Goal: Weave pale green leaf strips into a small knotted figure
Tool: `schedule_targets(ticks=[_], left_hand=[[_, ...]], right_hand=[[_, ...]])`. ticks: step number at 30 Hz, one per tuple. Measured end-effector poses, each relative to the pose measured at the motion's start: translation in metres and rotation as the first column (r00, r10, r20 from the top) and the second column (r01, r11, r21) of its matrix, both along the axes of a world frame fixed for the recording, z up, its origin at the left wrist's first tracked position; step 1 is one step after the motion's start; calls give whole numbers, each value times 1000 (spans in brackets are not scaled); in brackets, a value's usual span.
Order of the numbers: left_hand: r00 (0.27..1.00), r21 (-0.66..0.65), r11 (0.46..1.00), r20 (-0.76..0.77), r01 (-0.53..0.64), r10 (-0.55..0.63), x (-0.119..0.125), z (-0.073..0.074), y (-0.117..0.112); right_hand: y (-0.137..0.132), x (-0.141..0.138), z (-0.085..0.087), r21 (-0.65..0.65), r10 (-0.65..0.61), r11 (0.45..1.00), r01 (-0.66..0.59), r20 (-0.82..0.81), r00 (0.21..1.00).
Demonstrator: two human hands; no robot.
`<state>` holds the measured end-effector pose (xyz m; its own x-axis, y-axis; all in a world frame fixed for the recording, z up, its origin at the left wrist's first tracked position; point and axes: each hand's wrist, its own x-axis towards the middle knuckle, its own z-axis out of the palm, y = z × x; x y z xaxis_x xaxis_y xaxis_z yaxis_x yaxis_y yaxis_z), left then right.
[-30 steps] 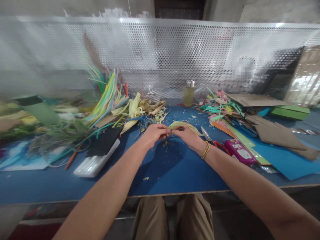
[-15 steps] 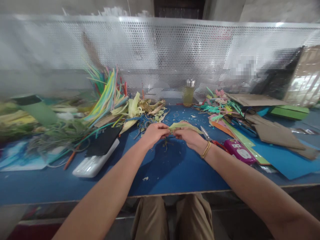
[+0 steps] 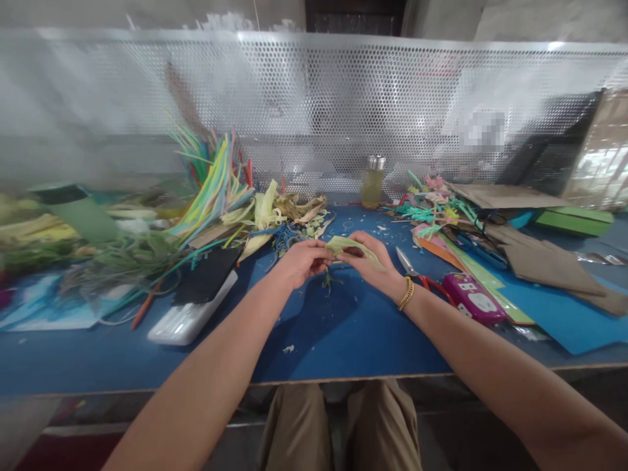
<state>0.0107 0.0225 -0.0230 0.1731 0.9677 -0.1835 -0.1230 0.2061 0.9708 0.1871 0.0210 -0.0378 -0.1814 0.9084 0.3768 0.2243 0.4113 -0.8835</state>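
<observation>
Both my hands meet over the middle of the blue table (image 3: 338, 333). My left hand (image 3: 301, 260) is closed in a pinch on one end of a pale green leaf strip (image 3: 350, 246). My right hand (image 3: 373, 261), with a gold bracelet on the wrist, curls around the same strip from the right, and the strip lies across its fingers. Thin green shreds (image 3: 328, 281) hang below the hands.
Scissors with red handles (image 3: 415, 271) and a pink power strip (image 3: 473, 299) lie right of my hands. A phone on a white case (image 3: 196, 297) lies left. Coloured strips and dried leaves (image 3: 220, 196) pile behind, a small jar (image 3: 373, 182) stands by the perforated metal screen (image 3: 343, 98), and brown card (image 3: 544, 261) lies right.
My right hand has turned and lifted slightly, so the leaf strip now lies across its fingers. The left hand has hardly moved.
</observation>
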Motion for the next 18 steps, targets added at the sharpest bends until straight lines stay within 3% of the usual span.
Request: schedule_targets(ticks=[5, 8, 12, 18], left_hand=[[1000, -32, 999, -11, -7, 7, -1, 2, 0], [999, -29, 1000, -33, -2, 1, 0, 3, -2], [998, -27, 999, -58, 27, -28, -1, 3, -1], [996, 18, 999, -86, 34, -32, -5, -1, 1]], right_hand=[[0, -1, 0, 143, 71, 987, -69, -9, 997], [0, 1, 1, 234, 27, 971, -52, 108, 994], [3, 6, 4, 356, 5, 927, -122, 311, 950], [2, 8, 5, 416, -72, 906, -80, 338, 938]])
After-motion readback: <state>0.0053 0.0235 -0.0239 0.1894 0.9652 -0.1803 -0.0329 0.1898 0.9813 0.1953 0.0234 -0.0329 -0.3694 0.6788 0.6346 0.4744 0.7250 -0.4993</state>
